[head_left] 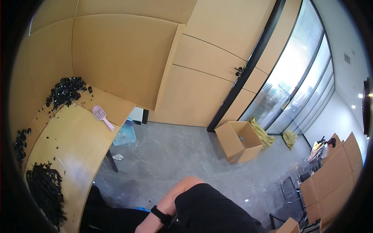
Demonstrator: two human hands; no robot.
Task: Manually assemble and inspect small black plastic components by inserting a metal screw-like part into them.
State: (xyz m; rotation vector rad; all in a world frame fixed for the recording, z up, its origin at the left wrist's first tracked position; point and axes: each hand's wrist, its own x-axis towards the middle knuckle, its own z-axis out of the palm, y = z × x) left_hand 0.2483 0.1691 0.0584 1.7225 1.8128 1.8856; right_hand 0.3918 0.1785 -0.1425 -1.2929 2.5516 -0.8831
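Note:
My right arm bends at the elbow at the bottom of the head view, below a black sleeve (217, 209). A black wristband (162, 215) is round the wrist. Only part of my right hand (144, 226) shows beyond the band; its fingers are hidden past the lower edge. My left hand is out of sight. To the left, on the wooden table (83, 151), lies a pink vented hairbrush (101, 116), handle toward the table edge. Nearer, a mass of black, hair-like strands (44, 194) spreads over the table. Neither is seen touching a hand.
Small shiny black pieces (66, 91) lie heaped in the table's far corner, with more (21, 143) at its left side. Cardboard panels (120, 58) wall the table. An open cardboard box (239, 141) stands on the floor near the door (210, 77). Chairs and cardboard (330, 186) fill the right.

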